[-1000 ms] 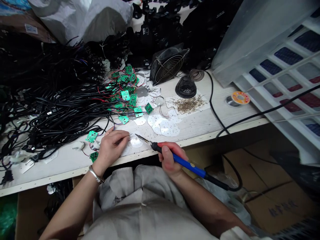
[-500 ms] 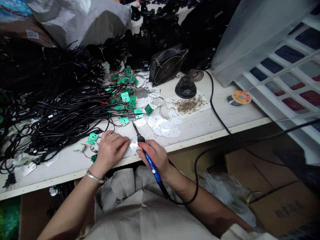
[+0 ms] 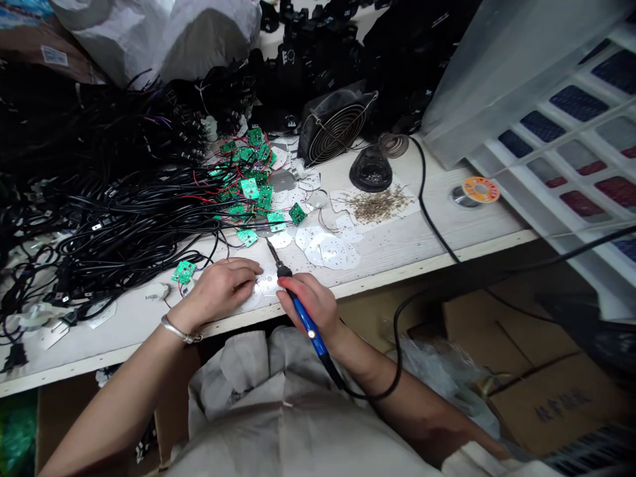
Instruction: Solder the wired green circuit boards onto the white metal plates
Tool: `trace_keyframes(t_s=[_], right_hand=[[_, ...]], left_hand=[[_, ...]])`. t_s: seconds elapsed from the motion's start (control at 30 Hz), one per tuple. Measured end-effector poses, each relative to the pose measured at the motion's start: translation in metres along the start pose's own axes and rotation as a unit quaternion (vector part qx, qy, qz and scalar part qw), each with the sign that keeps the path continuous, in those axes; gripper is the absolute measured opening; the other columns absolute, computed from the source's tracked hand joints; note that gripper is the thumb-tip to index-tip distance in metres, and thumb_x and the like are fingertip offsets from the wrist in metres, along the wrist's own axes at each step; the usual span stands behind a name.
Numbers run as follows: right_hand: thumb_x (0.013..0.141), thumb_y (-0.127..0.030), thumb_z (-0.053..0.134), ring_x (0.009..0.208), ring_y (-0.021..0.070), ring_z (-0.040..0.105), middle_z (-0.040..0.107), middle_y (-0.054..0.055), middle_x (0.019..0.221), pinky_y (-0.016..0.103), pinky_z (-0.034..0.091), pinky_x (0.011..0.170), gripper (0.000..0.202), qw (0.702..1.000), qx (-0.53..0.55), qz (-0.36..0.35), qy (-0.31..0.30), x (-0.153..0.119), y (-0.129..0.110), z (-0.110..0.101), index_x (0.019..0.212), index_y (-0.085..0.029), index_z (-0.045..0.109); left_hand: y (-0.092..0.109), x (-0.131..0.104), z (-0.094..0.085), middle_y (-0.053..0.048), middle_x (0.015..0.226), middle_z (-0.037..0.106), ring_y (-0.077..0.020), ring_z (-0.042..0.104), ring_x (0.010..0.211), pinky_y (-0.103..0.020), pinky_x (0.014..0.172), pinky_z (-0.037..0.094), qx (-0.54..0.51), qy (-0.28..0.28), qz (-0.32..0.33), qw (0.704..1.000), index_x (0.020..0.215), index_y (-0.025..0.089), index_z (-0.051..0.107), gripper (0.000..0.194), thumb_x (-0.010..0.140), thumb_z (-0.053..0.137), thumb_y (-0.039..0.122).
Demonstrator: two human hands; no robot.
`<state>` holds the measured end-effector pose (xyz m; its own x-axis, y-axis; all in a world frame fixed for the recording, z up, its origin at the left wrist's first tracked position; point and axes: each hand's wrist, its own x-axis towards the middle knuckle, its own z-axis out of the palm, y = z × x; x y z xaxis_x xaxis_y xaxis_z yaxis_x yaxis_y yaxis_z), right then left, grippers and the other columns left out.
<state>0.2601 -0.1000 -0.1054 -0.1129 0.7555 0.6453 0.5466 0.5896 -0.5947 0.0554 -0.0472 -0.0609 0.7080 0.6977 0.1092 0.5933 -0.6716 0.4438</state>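
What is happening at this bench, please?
A person sits at a white workbench. The right hand holds a blue-handled soldering iron, its tip pointing away over the bench. The left hand rests on a round white board near the edge. Green circuit boards and black cables lie behind.

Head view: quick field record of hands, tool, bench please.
left hand: resting on the bench, fingers on a white round board
right hand: gripping a blue-handled soldering iron, tip pointing away from the person
bench: white, worn
behind: green circuit boards, black cables, fan, solder spool
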Motion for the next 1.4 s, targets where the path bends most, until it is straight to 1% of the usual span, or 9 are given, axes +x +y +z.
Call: trace_keyframes(t_s=[0.13, 0.23, 0.3, 0.43, 0.53, 0.9, 1.0, 1.17, 1.4], right_hand=[[0.091, -0.020, 0.056, 0.075, 0.0165, 0.069, 0.070, 0.005, 0.085, 0.027, 0.058, 0.068, 0.013, 0.994, 0.096, 0.042, 0.033, -0.005, -0.002, -0.005, 0.102, -0.021, 0.061], [0.092, -0.020, 0.052, 0.057, 0.0140, 0.066, 0.067, -0.002, 0.065, 0.027, 0.056, 0.059, 0.012, 0.972, 0.172, 0.135, 0.091, -0.013, -0.002, -0.009, 0.098, -0.022, 0.063], [0.091, -0.022, 0.051, 0.047, 0.0131, 0.062, 0.063, -0.005, 0.057, 0.026, 0.054, 0.054, 0.013, 0.965, 0.172, 0.160, 0.116, -0.017, -0.002, -0.012, 0.091, -0.023, 0.065], [0.085, -0.020, 0.054, 0.056, 0.0143, 0.066, 0.069, -0.002, 0.067, 0.026, 0.054, 0.056, 0.012, 0.982, 0.129, 0.091, 0.105, -0.012, -0.003, -0.016, 0.080, -0.023, 0.064], [0.083, -0.015, 0.052, 0.055, 0.0126, 0.064, 0.068, -0.003, 0.065, 0.024, 0.054, 0.056, 0.013, 0.988, 0.120, 0.047, 0.084, -0.005, -0.005, -0.017, 0.081, -0.022, 0.062], [0.084, -0.016, 0.049, 0.051, 0.0119, 0.062, 0.066, -0.001, 0.062, 0.023, 0.053, 0.052, 0.013, 0.991, 0.124, -0.020, 0.044, -0.001, -0.001, -0.015, 0.084, -0.021, 0.061], [0.085, -0.016, 0.050, 0.052, 0.0122, 0.063, 0.067, -0.001, 0.063, 0.024, 0.054, 0.053, 0.013, 0.992, 0.120, -0.011, 0.046, -0.001, -0.002, -0.016, 0.084, -0.021, 0.061], [0.085, -0.016, 0.052, 0.058, 0.0134, 0.067, 0.071, -0.002, 0.068, 0.024, 0.056, 0.058, 0.014, 0.989, 0.106, 0.055, 0.090, -0.003, -0.004, -0.019, 0.081, -0.023, 0.063], [0.086, -0.016, 0.052, 0.058, 0.0124, 0.067, 0.070, -0.003, 0.067, 0.023, 0.055, 0.058, 0.014, 0.989, 0.117, 0.052, 0.067, 0.000, -0.005, -0.019, 0.080, -0.022, 0.063]], left_hand=[[-0.001, -0.002, 0.003, -0.007, 0.103, 0.074, -0.0175, 0.069, 0.097, -0.030, 0.085, 0.057, 0.010, 0.011, 0.010, 1.000, 0.082, 0.017, 0.068, 0.020, 0.085, 0.049, 0.013], [-0.001, -0.003, 0.003, -0.008, 0.104, 0.073, -0.0174, 0.069, 0.097, -0.029, 0.084, 0.057, 0.009, 0.018, 0.021, 1.000, 0.082, 0.016, 0.068, 0.020, 0.085, 0.049, 0.012], [-0.001, -0.002, 0.002, -0.008, 0.104, 0.074, -0.0175, 0.070, 0.096, -0.029, 0.084, 0.058, 0.010, 0.022, 0.026, 0.999, 0.082, 0.015, 0.068, 0.019, 0.085, 0.049, 0.012], [0.000, -0.002, 0.002, -0.008, 0.102, 0.074, -0.0175, 0.070, 0.095, -0.028, 0.083, 0.058, 0.015, 0.025, 0.030, 0.999, 0.080, 0.015, 0.068, 0.019, 0.084, 0.050, 0.011], [0.000, -0.003, 0.003, -0.008, 0.102, 0.074, -0.0176, 0.070, 0.095, -0.029, 0.083, 0.058, 0.016, 0.026, 0.028, 0.999, 0.081, 0.015, 0.068, 0.019, 0.084, 0.050, 0.011], [0.000, -0.003, 0.004, -0.008, 0.102, 0.074, -0.0168, 0.069, 0.096, -0.029, 0.084, 0.058, 0.012, 0.027, 0.019, 0.999, 0.081, 0.016, 0.068, 0.019, 0.085, 0.050, 0.012], [0.000, -0.003, 0.004, -0.008, 0.102, 0.074, -0.0172, 0.069, 0.096, -0.029, 0.083, 0.058, 0.013, 0.032, 0.024, 0.999, 0.081, 0.016, 0.068, 0.019, 0.085, 0.050, 0.012], [0.000, -0.003, 0.005, -0.008, 0.102, 0.074, -0.0174, 0.069, 0.097, -0.030, 0.084, 0.058, 0.010, 0.028, 0.022, 0.999, 0.080, 0.016, 0.068, 0.018, 0.084, 0.050, 0.011], [-0.002, -0.004, 0.006, -0.008, 0.102, 0.073, -0.0177, 0.069, 0.096, -0.030, 0.084, 0.058, 0.010, 0.030, 0.023, 0.999, 0.080, 0.016, 0.068, 0.018, 0.084, 0.051, 0.011]])
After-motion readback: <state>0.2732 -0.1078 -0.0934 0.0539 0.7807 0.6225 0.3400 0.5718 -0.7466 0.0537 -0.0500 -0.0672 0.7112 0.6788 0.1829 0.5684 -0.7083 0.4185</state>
